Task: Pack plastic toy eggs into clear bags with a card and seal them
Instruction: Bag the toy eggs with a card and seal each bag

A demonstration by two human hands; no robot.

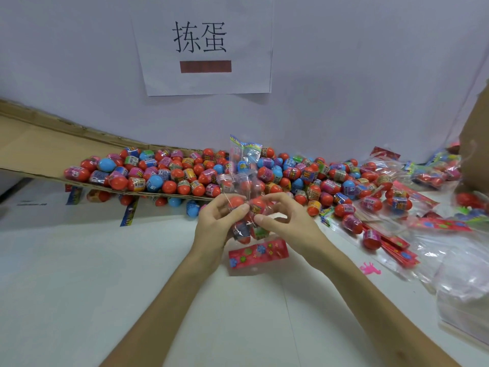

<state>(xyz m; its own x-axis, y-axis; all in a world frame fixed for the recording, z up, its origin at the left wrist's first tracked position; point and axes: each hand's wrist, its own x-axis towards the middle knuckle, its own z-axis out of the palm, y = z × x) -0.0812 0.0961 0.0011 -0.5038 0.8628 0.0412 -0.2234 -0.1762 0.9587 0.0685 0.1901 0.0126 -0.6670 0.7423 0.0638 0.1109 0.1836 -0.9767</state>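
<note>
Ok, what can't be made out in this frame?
All head view:
- Egg count in the held bag: the left hand and right hand cover it.
- Whether that bag is sealed: glare on the film.
- Label print on the egg pile: too small.
- Cardboard box: cut off by the right edge.
- Lower line of the sign: under a brown bar.

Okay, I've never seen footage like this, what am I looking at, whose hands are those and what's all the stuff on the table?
No machine here: one camera worn on a person's head looks down at their own hands. The left hand and right hand pinch a clear bag holding toy eggs, with a red flowered card at its near end. Behind, loose eggs are piled on a cardboard sheet and the white table. At right lie filled bags and spare red cards.
</note>
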